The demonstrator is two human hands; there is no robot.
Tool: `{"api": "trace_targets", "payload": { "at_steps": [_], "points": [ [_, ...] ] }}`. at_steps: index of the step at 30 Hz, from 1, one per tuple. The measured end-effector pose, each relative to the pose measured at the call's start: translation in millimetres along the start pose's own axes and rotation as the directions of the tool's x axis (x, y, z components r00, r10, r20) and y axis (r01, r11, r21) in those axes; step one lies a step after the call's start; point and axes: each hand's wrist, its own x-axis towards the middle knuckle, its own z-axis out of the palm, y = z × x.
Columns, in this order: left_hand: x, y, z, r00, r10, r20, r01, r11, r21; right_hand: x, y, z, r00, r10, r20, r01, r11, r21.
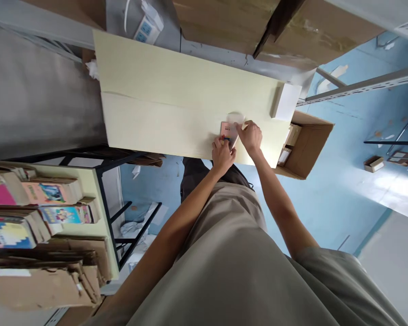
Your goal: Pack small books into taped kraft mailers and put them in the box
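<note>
On the pale yellow tabletop (177,122) lies a small flat pink item (226,128), like a booklet or thin pack, with dark print and a colourful lower part. My left hand (223,154) holds its near end, fingers curled over the edge. Just right of it, my right hand (251,136) has thumb and fingers pinched together at the item's right side. What they pinch is too blurred to make out. A whitish, see-through patch (235,117), perhaps plastic film, shows at the item's far end.
A white box (286,102) stands at the table's right end, with an open cardboard carton (311,145) beyond. Large cartons (224,27) and a power strip (146,31) sit along the back. Books (51,192) and flattened cardboard (44,283) fill a stand at left.
</note>
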Motion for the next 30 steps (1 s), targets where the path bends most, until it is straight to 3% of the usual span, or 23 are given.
{"api": "trace_targets", "payload": {
  "at_steps": [2,3,6,9,13,18,21,26,30],
  "points": [
    [1.2,-7.4,-9.3,0.999,0.033,0.01,-0.032,0.998,-0.054,-3.7,0.3,-12.0,0.972,-0.234,-0.02,0.234,0.972,-0.011],
    [2.2,-11.3,-14.1,0.999,0.046,0.014,-0.044,0.995,-0.092,-3.8,-0.8,-17.3,0.934,-0.358,0.012,0.358,0.933,-0.017],
    [3.6,-23.2,-28.9,0.997,0.062,0.043,-0.049,0.966,-0.256,5.8,-8.8,-25.5,0.761,-0.605,0.234,0.622,0.783,0.0],
    [-0.7,-33.8,-43.9,0.996,0.041,0.082,-0.003,0.907,-0.42,26.8,-21.0,-22.9,0.621,-0.667,0.412,0.715,0.697,0.05],
    [-13.7,-40.8,-60.3,0.998,-0.038,0.046,0.054,0.903,-0.426,52.3,-40.5,-19.8,0.553,-0.664,0.503,0.765,0.644,0.01],
    [-22.6,-39.4,-69.1,0.984,-0.08,0.156,0.142,0.887,-0.439,57.3,-59.3,-29.5,0.529,-0.625,0.574,0.797,0.599,-0.083],
    [-20.1,-36.8,-64.8,0.981,-0.126,0.148,0.176,0.901,-0.397,50.9,-55.2,-38.9,0.543,-0.615,0.571,0.791,0.604,-0.102],
    [-6.6,-28.9,-42.8,0.97,-0.177,0.165,0.227,0.902,-0.366,38.8,-19.0,-48.3,0.647,-0.592,0.481,0.719,0.683,-0.127],
    [10.8,-22.5,-23.4,0.991,-0.126,0.054,0.136,0.953,-0.27,31.8,12.0,-41.2,0.732,-0.573,0.369,0.656,0.739,-0.153]
  ]
}}
